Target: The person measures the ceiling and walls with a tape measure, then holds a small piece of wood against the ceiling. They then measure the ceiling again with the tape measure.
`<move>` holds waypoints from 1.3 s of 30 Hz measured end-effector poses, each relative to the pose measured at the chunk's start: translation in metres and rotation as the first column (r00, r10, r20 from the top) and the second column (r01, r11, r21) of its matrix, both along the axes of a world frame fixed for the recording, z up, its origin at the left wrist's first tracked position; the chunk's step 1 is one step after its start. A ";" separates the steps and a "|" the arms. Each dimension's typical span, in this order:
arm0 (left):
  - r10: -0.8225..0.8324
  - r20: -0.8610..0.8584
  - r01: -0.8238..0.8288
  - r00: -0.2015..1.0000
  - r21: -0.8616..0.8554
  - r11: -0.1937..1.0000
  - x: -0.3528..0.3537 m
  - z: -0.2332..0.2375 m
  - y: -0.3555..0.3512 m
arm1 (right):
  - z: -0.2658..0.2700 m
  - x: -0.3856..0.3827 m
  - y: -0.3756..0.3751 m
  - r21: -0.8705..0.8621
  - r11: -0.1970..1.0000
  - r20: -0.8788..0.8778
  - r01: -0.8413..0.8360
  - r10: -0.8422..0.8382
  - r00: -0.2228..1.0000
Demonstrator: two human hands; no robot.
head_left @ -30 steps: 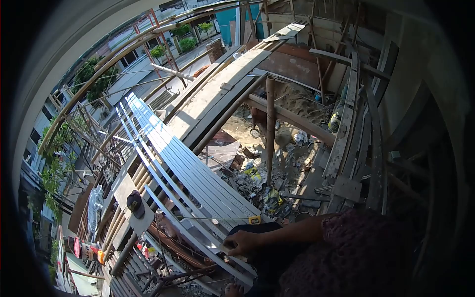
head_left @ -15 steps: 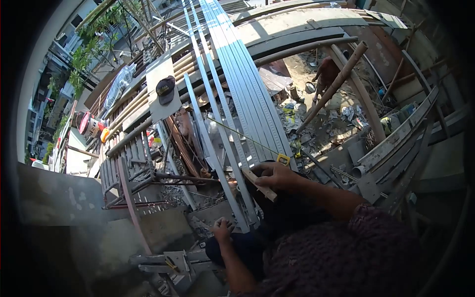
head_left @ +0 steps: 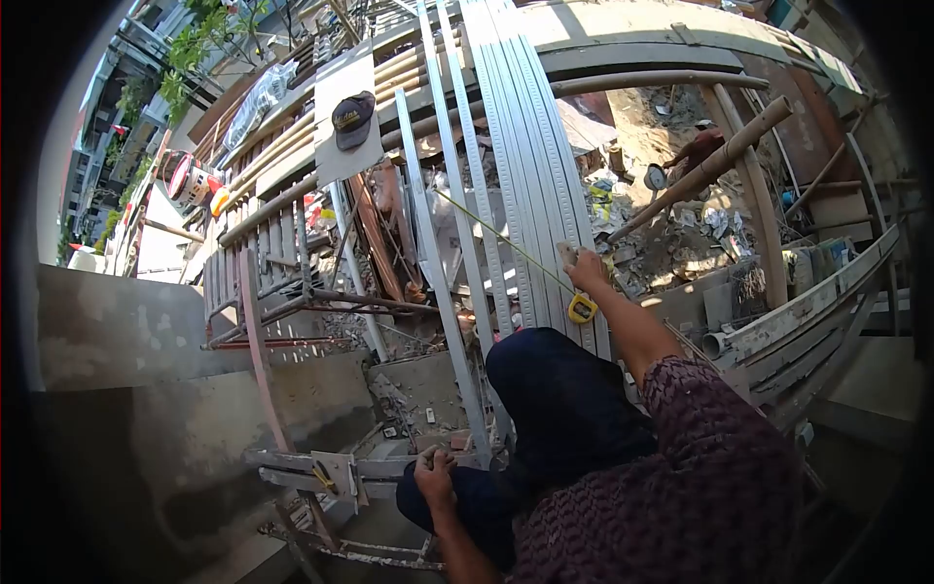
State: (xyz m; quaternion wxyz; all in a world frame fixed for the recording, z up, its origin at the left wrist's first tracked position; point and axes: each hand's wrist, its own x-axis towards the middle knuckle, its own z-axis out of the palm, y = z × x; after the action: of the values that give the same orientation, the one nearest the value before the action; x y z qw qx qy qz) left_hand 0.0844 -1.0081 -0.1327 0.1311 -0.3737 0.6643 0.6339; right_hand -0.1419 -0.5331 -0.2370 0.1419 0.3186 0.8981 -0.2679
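Note:
My right hand (head_left: pixel 587 271) reaches out over the metal channels (head_left: pixel 530 175) with its fingers closed on a small wooden piece (head_left: pixel 567 253). Just below that hand lies a yellow tape measure (head_left: pixel 582 309), its yellow blade running up and left across the channels. My left hand (head_left: pixel 435 475) rests by my left knee, fingers curled; whatever it holds, if anything, is too small to make out. Narrower metal strips (head_left: pixel 438 258) lie to the left of the wide channels.
A dark cap (head_left: pixel 353 121) sits on a board (head_left: pixel 342 83). Left are a bucket (head_left: pixel 185 183) and a metal frame (head_left: pixel 268 311). Pliers (head_left: pixel 324 477) lie on the lower planks. Wooden poles (head_left: pixel 700 175) cross at the right; beyond them a person (head_left: pixel 699 151) is partly visible below.
My right hand has moved forward from near my lap to the channels, with the wooden piece. The view has shifted, and the tape measure now shows fully. My left hand stays by my knee.

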 end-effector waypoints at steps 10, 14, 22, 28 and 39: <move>-0.185 0.064 0.196 0.981 -0.253 0.948 0.012 -0.001 0.008 | 0.009 0.056 -0.043 0.271 0.913 -0.040 -0.305 0.328 0.944; -0.248 0.087 0.263 0.965 -0.300 0.917 0.002 0.013 0.021 | -0.006 0.104 -0.047 0.231 0.906 0.101 -0.355 0.341 0.935; -0.506 0.152 0.515 0.849 -0.450 0.729 -0.015 0.028 -0.001 | -0.066 0.080 -0.022 -0.382 0.875 -0.234 -0.298 0.221 0.947; -0.309 -0.145 0.188 0.940 -0.534 0.824 -0.048 0.132 -0.018 | 0.078 0.024 -0.030 -0.844 0.484 -0.173 -0.232 0.163 0.971; -0.157 -0.895 -0.431 0.417 -0.347 0.833 -0.044 0.374 -0.010 | 0.306 -0.009 -0.181 -0.154 -0.155 -0.856 -0.976 0.514 0.054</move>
State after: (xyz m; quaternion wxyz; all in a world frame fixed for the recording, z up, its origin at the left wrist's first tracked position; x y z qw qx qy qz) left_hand 0.0401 -1.0181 0.2409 -0.4072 -0.0527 0.7411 0.5312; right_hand -0.1507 -0.7145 0.0685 0.1425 -0.5122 0.6565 -0.5351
